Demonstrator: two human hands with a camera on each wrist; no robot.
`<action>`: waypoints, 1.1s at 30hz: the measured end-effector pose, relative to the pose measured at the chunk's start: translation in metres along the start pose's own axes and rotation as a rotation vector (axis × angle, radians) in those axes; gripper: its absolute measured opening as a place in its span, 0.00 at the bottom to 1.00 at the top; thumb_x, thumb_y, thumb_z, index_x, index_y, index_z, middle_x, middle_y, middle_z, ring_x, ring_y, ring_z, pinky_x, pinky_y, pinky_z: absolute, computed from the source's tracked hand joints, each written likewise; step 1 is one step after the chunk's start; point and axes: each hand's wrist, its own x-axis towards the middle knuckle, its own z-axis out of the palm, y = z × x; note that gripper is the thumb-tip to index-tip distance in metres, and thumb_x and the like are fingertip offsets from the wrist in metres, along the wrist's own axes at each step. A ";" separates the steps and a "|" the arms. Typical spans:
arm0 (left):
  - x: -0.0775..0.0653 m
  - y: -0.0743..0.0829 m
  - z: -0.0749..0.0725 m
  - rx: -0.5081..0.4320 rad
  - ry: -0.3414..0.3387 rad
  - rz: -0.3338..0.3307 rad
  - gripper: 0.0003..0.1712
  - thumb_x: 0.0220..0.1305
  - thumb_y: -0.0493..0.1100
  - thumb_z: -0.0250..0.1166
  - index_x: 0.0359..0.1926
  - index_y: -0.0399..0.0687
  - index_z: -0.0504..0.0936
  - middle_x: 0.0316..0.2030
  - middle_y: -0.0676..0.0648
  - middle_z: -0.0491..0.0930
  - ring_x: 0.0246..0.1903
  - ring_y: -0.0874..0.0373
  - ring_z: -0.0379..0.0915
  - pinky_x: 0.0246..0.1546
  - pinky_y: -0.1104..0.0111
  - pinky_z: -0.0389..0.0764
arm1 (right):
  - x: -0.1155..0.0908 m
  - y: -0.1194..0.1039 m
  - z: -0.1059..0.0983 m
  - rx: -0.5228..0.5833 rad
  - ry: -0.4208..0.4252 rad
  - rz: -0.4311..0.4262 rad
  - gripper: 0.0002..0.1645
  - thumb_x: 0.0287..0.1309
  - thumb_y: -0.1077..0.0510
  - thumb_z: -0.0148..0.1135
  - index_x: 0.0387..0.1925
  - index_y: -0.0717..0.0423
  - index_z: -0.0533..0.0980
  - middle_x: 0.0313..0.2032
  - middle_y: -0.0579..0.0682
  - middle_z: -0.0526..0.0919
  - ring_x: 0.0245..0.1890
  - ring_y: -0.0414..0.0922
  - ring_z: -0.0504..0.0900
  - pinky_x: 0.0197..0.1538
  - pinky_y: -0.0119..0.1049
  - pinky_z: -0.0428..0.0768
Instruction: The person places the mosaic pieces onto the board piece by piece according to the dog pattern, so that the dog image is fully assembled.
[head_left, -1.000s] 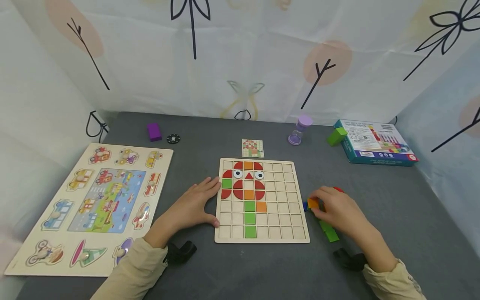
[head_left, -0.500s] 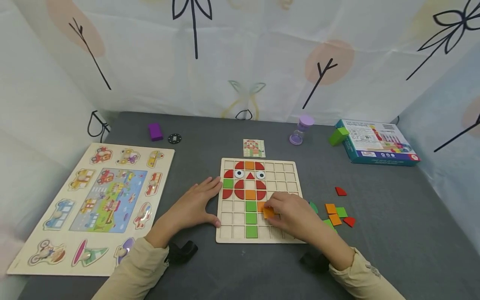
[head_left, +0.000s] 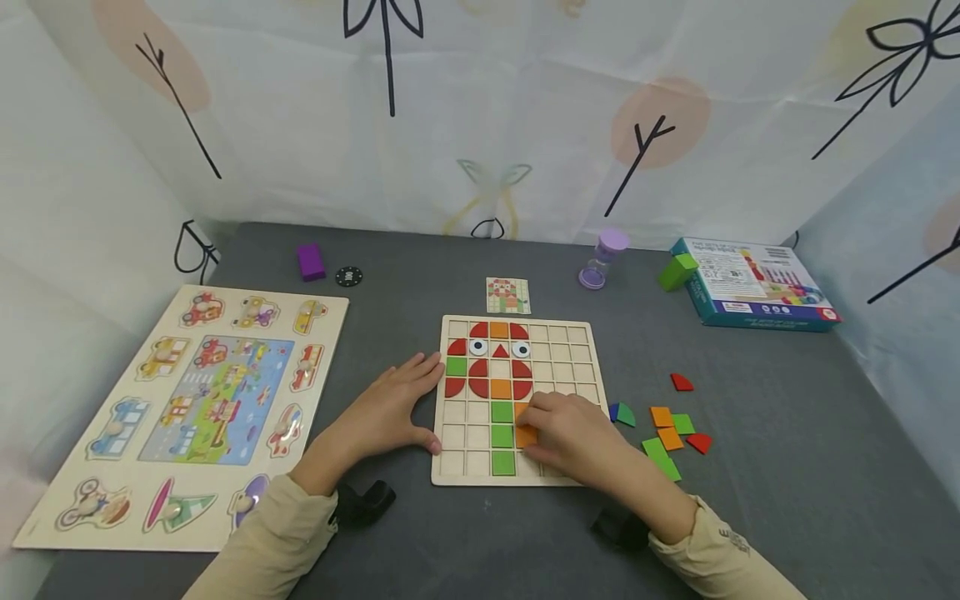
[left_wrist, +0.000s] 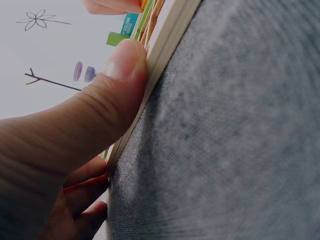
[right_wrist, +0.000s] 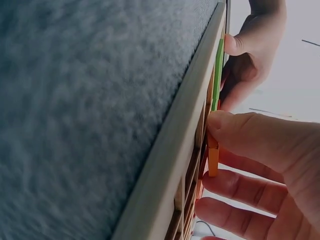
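A wooden grid board (head_left: 462,463) lies before me, with red, green and orange tiles and two eye tiles (head_left: 477,347) in its cells. My left hand (head_left: 384,408) rests at the board's left side, fingers extended, its thumb (left_wrist: 127,65) against the edge. Over the lower middle cells, my right hand (head_left: 573,435) pinches an orange square tile (head_left: 525,437) between thumb and fingers. In the right wrist view this orange tile (right_wrist: 213,159) stands out from the cells, beside a green tile (right_wrist: 218,70). Just above it in the head view, another orange tile is partly covered by the fingers.
Loose tiles (head_left: 670,438) lie right of the board. A pattern card (head_left: 507,296) sits behind it. Further back are a sand timer (head_left: 602,260), a game box (head_left: 757,283) with a green block, a purple block (head_left: 311,262) and a black chip. A knob puzzle (head_left: 120,500) lies left.
My right hand has carried an orange tile from the loose tiles leftward onto the board, then slightly further left to the cell below the other orange tile. My left hand has stayed in place.
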 end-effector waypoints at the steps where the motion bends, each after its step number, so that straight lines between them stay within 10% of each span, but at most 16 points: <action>1: 0.000 0.000 0.000 -0.002 0.000 -0.001 0.59 0.32 0.60 0.73 0.65 0.43 0.58 0.66 0.45 0.53 0.66 0.48 0.43 0.62 0.48 0.50 | 0.000 0.000 0.000 -0.001 0.000 -0.001 0.15 0.43 0.48 0.67 0.36 0.46 0.79 0.34 0.39 0.76 0.31 0.36 0.73 0.36 0.31 0.74; 14: 0.000 0.001 -0.002 -0.005 -0.009 -0.014 0.59 0.32 0.59 0.73 0.65 0.43 0.57 0.66 0.45 0.52 0.66 0.48 0.42 0.62 0.49 0.48 | -0.049 0.053 -0.026 0.026 0.063 0.233 0.19 0.41 0.56 0.70 0.39 0.52 0.78 0.37 0.46 0.78 0.33 0.40 0.77 0.33 0.36 0.77; 22: -0.001 -0.001 -0.001 -0.014 -0.012 -0.005 0.59 0.32 0.59 0.73 0.65 0.43 0.56 0.67 0.45 0.51 0.66 0.47 0.42 0.62 0.48 0.49 | -0.082 0.091 -0.030 0.058 -0.079 0.448 0.22 0.43 0.55 0.68 0.44 0.56 0.77 0.41 0.53 0.76 0.40 0.49 0.75 0.39 0.48 0.75; 33: 0.000 0.000 0.000 -0.017 -0.006 0.008 0.60 0.32 0.60 0.72 0.65 0.42 0.56 0.67 0.45 0.51 0.66 0.47 0.42 0.61 0.48 0.49 | -0.087 0.098 -0.031 0.057 -0.150 0.529 0.23 0.44 0.55 0.67 0.45 0.57 0.75 0.46 0.59 0.75 0.47 0.58 0.73 0.43 0.54 0.73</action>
